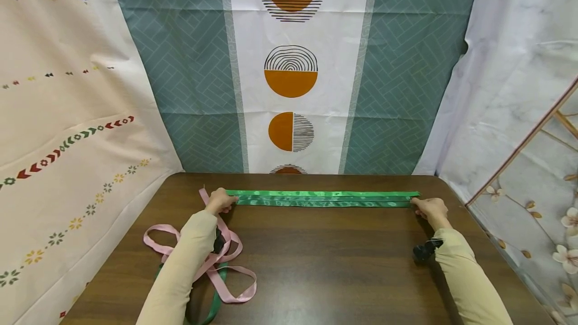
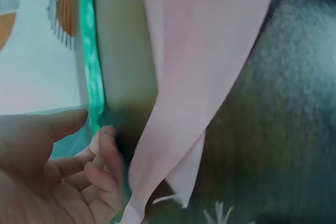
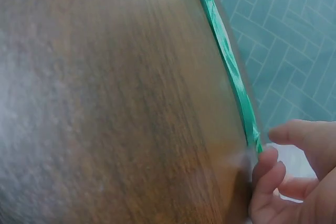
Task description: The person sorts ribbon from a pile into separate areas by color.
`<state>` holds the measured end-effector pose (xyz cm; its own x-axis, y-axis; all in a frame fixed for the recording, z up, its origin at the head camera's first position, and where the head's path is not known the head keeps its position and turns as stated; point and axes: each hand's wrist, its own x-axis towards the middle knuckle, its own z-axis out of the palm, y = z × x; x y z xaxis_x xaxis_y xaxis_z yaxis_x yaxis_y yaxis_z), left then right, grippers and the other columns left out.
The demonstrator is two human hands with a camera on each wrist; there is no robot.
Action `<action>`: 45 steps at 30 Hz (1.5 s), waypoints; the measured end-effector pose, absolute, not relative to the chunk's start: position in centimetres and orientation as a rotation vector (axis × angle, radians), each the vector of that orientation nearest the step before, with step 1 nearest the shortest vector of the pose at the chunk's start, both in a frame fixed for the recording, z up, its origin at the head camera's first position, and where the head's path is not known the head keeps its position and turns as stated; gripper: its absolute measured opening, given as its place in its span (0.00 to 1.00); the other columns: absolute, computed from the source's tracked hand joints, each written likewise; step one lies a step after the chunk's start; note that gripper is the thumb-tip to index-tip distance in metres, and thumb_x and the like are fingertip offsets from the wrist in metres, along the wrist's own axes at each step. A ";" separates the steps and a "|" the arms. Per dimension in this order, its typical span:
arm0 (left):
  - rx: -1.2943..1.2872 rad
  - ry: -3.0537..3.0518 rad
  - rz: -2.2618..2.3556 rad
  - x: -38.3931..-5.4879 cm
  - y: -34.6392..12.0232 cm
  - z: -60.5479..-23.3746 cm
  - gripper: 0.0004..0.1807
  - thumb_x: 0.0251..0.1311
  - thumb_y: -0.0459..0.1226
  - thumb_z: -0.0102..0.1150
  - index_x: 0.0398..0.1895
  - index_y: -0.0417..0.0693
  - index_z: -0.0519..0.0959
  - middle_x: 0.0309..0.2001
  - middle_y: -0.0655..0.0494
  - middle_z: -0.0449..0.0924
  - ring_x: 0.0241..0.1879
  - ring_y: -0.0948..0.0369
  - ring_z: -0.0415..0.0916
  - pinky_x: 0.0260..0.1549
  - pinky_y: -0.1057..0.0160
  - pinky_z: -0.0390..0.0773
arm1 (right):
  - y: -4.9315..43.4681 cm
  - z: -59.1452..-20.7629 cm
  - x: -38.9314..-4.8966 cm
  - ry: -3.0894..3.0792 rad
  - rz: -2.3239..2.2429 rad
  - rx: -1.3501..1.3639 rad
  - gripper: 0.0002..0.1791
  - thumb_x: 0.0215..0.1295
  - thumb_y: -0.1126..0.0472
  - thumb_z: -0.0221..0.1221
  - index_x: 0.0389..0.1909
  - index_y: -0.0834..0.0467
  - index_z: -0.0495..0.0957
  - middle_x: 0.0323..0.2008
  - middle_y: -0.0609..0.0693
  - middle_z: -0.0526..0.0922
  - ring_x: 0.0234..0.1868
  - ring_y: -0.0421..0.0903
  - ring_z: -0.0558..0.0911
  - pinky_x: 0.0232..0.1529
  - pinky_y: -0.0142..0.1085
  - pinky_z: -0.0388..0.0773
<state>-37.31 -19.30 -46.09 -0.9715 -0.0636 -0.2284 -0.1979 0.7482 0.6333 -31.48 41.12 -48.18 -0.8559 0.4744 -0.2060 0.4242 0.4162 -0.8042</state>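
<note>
Strips of shiny green ribbon (image 1: 322,198) run straight across the far part of the table, side by side, brighter along the back edge. At their left end, my left hand (image 1: 220,201) pinches the ribbon between thumb and fingers. The right hand (image 1: 432,210) pinches the opposite end. Both wrist views show the green ribbon (image 2: 93,72) (image 3: 231,61) stretching away from the fingertips. Under and beside my left forearm lies a loosely looped pink ribbon (image 1: 246,295), whose frayed end shows close up in the left wrist view.
Another green ribbon (image 1: 215,307) lies partly beneath the pink loops and left sleeve. The brown wooden table (image 1: 334,275) meets a patterned curtain (image 1: 194,89) at its back edge. Printed cloths hang at the left and right sides.
</note>
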 end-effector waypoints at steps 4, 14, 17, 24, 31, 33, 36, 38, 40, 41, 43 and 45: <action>-0.214 2.658 1.135 -37.0 -19.9 -45.3 0.12 0.61 0.36 0.54 0.31 0.30 0.76 0.16 0.53 0.75 0.15 0.64 0.74 0.18 0.68 0.75 | 40.5 -48.1 -31.4 -2.604 1.396 -0.783 0.17 0.60 0.53 0.55 0.29 0.63 0.82 0.09 0.41 0.75 0.15 0.38 0.73 0.22 0.32 0.71; 0.026 2.369 1.313 -35.5 -22.0 -42.9 0.19 0.69 0.36 0.44 0.45 0.23 0.74 0.20 0.60 0.76 0.18 0.70 0.71 0.20 0.73 0.68 | 36.1 -46.1 -32.3 -2.505 1.456 -0.416 0.23 0.70 0.53 0.51 0.53 0.69 0.75 0.23 0.39 0.77 0.26 0.39 0.78 0.29 0.32 0.73; 0.126 2.277 1.343 -35.0 -22.5 -42.4 0.20 0.73 0.37 0.40 0.49 0.22 0.71 0.23 0.60 0.75 0.20 0.70 0.70 0.21 0.74 0.68 | 34.4 -45.4 -32.2 -2.512 1.528 -0.236 0.21 0.72 0.54 0.50 0.52 0.68 0.75 0.22 0.38 0.75 0.26 0.41 0.78 0.28 0.35 0.75; 0.334 2.269 1.264 -32.9 -23.6 -41.2 0.25 0.74 0.40 0.41 0.57 0.20 0.67 0.33 0.54 0.79 0.25 0.69 0.69 0.24 0.72 0.67 | 29.9 -44.4 -31.7 -2.549 1.676 0.016 0.19 0.73 0.54 0.50 0.52 0.65 0.75 0.25 0.40 0.74 0.26 0.43 0.75 0.28 0.36 0.74; 0.513 2.317 1.130 -29.3 -25.1 -40.0 0.20 0.73 0.38 0.45 0.45 0.23 0.74 0.33 0.48 0.79 0.30 0.64 0.75 0.34 0.65 0.76 | 26.1 -44.3 -30.6 -2.616 1.796 0.243 0.15 0.73 0.58 0.51 0.48 0.66 0.76 0.25 0.46 0.74 0.25 0.40 0.72 0.26 0.35 0.70; 0.542 2.312 1.071 -28.0 -25.6 -39.9 0.18 0.71 0.37 0.48 0.37 0.25 0.75 0.29 0.51 0.76 0.28 0.62 0.74 0.32 0.62 0.77 | 25.3 -44.3 -30.2 -2.626 1.837 0.303 0.15 0.73 0.58 0.51 0.47 0.66 0.76 0.26 0.48 0.74 0.24 0.39 0.71 0.25 0.34 0.69; 0.518 2.348 0.916 -25.9 -25.8 -39.9 0.18 0.67 0.37 0.54 0.27 0.27 0.76 0.22 0.56 0.72 0.22 0.63 0.68 0.25 0.64 0.72 | 24.3 -44.1 -29.7 -2.638 1.861 0.378 0.15 0.73 0.58 0.52 0.47 0.67 0.77 0.27 0.50 0.74 0.24 0.40 0.71 0.25 0.34 0.68; 0.431 2.372 0.830 -24.7 -25.5 -40.0 0.20 0.64 0.37 0.58 0.20 0.29 0.75 0.17 0.58 0.67 0.17 0.64 0.63 0.21 0.67 0.67 | 23.9 -43.9 -29.4 -2.647 1.863 0.414 0.15 0.73 0.58 0.52 0.46 0.66 0.77 0.27 0.50 0.73 0.24 0.40 0.71 0.25 0.34 0.68; 0.338 2.409 0.747 -23.5 -25.1 -40.1 0.20 0.61 0.37 0.61 0.14 0.35 0.74 0.13 0.60 0.65 0.15 0.66 0.60 0.19 0.69 0.63 | 23.5 -43.7 -29.2 -2.658 1.876 0.431 0.15 0.73 0.57 0.52 0.46 0.66 0.77 0.28 0.51 0.74 0.24 0.40 0.71 0.25 0.34 0.68; 0.282 2.421 0.724 -23.1 -24.8 -40.2 0.20 0.60 0.37 0.63 0.12 0.40 0.73 0.12 0.61 0.64 0.14 0.67 0.59 0.18 0.70 0.62 | 23.2 -43.7 -29.1 -2.663 1.886 0.435 0.15 0.73 0.57 0.52 0.46 0.66 0.77 0.28 0.51 0.74 0.24 0.39 0.71 0.25 0.34 0.68; 0.206 2.445 0.689 -22.5 -24.3 -40.3 0.24 0.59 0.37 0.64 0.08 0.47 0.66 0.10 0.62 0.59 0.13 0.67 0.56 0.17 0.71 0.59 | 22.7 -43.7 -28.9 -2.676 1.906 0.444 0.15 0.73 0.56 0.52 0.46 0.66 0.77 0.28 0.51 0.75 0.25 0.38 0.71 0.25 0.33 0.67; 0.159 2.482 0.641 -22.2 -24.0 -40.4 0.25 0.58 0.37 0.65 0.08 0.50 0.63 0.10 0.63 0.59 0.13 0.67 0.57 0.17 0.71 0.59 | 22.1 -43.8 -28.8 -2.694 1.925 0.458 0.15 0.72 0.57 0.53 0.46 0.66 0.77 0.29 0.51 0.75 0.25 0.38 0.71 0.26 0.33 0.67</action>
